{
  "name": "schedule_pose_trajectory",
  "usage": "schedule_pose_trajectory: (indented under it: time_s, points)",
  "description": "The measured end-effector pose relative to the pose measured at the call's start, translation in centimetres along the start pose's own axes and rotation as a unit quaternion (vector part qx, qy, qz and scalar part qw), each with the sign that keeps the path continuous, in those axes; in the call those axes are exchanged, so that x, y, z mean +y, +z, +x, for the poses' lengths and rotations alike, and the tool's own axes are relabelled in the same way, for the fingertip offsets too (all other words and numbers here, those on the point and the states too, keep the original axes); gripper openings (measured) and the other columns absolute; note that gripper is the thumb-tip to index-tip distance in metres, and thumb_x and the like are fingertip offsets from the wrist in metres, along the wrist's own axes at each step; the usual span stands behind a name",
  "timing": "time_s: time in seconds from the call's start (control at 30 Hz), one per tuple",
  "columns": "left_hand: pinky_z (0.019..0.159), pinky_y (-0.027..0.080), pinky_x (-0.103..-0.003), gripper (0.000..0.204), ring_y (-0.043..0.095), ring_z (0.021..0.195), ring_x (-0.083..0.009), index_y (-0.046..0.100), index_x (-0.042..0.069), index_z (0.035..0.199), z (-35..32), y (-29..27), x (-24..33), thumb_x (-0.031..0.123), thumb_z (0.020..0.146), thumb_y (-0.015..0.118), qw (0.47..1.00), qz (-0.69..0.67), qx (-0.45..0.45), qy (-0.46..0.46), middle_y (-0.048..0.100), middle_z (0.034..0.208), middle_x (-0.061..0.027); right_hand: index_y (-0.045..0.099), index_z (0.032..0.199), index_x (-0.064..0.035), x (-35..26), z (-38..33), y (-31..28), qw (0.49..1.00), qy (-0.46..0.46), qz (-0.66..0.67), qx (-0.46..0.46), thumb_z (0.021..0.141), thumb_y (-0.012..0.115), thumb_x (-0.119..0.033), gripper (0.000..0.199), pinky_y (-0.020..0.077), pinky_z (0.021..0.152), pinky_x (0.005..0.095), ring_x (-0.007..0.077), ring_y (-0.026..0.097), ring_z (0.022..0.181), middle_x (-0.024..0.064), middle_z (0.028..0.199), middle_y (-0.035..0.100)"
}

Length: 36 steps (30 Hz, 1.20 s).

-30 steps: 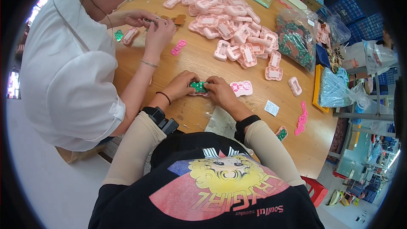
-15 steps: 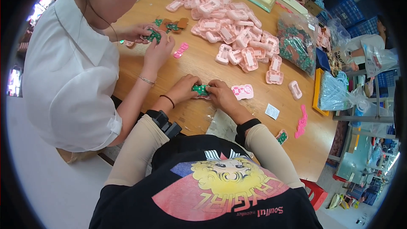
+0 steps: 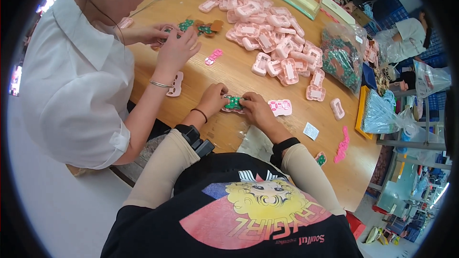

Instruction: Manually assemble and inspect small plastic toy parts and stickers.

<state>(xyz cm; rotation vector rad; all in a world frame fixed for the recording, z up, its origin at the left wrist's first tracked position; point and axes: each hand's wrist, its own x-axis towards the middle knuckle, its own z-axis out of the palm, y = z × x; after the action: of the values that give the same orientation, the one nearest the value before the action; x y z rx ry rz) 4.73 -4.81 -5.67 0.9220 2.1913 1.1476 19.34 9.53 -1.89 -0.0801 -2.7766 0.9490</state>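
Nearest the person, well short of the heap of pink shells and to its right, a small shell with a green board lies on the counter. On the heap's near side, the left hand and right hand pinch opposite ends of a green circuit board sitting in a pink shell; whether that shell touches the counter, I cannot tell. A white faceplate with pink buttons lies just beside the right hand, between it and the heap's near right side. Nearer than the heap and to its right are a white paper slip, a pink rubber keypad and a lone pink shell. Left of the heap, a co-worker's forearm reaches over the counter, crowding that side. Directly right of the heap stands a clear bag of green boards; behind it lies a pale green tray. The circuit board lies component face up, its long axis running left to right, crosswise to the heap's near side.
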Motion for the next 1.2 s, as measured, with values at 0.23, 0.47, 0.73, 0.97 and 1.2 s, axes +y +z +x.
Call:
schedule_pose_trajectory:
  time_s: [0.23, 0.47, 0.73, 0.97, 1.2]
  points:
    - [0.066, 0.049, -0.037, 0.024, 0.061, 0.072, -0.0266, 0.064, 0.002, 0.084, 0.1, -0.6, 1.9, 0.016, 0.066, 0.073, 0.989, 0.13, -0.032, -0.065, 0.062, 0.079, -0.0138, 0.062, 0.096, -0.0058, 0.1, -0.1, 0.2, 1.0, 0.006, -0.025, -0.011, 0.073, 0.061, -0.006, 0.023, 0.047, 0.079, 0.0372, 0.0314, 0.054, 0.094, 0.0121, 0.104, 0.056]
    - [0.064, 0.049, -0.036, 0.023, 0.061, 0.07, -0.0248, 0.061, 0.0, 0.079, -0.7, -0.2, 2.7, 0.016, 0.066, 0.072, 0.984, 0.17, -0.022, -0.052, 0.062, 0.074, -0.0136, 0.06, 0.101, -0.0062, 0.3, -1.5, 0.8, 0.998, -0.015, -0.042, 0.033, 0.073, 0.061, -0.006, 0.028, 0.0465, 0.08, 0.0376, 0.033, 0.054, 0.095, 0.0155, 0.109, 0.054]
    - [0.06, 0.048, -0.023, 0.025, 0.059, 0.073, -0.0087, 0.047, 0.0, 0.1, -3.8, 0.8, 1.7, -0.002, 0.078, 0.06, 0.955, -0.287, -0.047, -0.053, 0.06, 0.08, -0.0065, 0.061, 0.106, -0.0062, -0.5, -3.4, 0.3, 0.993, -0.047, 0.029, 0.106, 0.071, 0.066, 0.002, 0.036, 0.0479, 0.082, 0.0322, 0.0294, 0.054, 0.101, 0.0167, 0.116, 0.052]
    - [0.062, 0.049, -0.023, 0.025, 0.059, 0.073, -0.0103, 0.049, 0.0, 0.102, -7.3, -4.3, 10.0, 0.0, 0.08, 0.059, 0.968, -0.251, -0.017, 0.021, 0.06, 0.083, -0.0075, 0.046, 0.117, -0.002, -5.8, -2.3, -4.3, 0.931, 0.099, 0.316, 0.155, 0.077, 0.068, -0.005, 0.046, 0.0457, 0.088, 0.0303, 0.0185, 0.051, 0.108, 0.0114, 0.124, 0.044]
    - [0.065, 0.048, -0.03, 0.025, 0.062, 0.073, -0.0217, 0.054, 0.002, 0.101, -9.0, -6.6, 14.1, 0.004, 0.077, 0.063, 0.981, -0.083, 0.037, 0.169, 0.06, 0.085, -0.0116, 0.048, 0.116, -0.0023, -8.7, -1.2, -6.4, 0.836, 0.138, 0.529, 0.048, 0.081, 0.067, -0.009, 0.04, 0.045, 0.083, 0.0259, 0.0131, 0.054, 0.098, 0.0063, 0.106, 0.056]
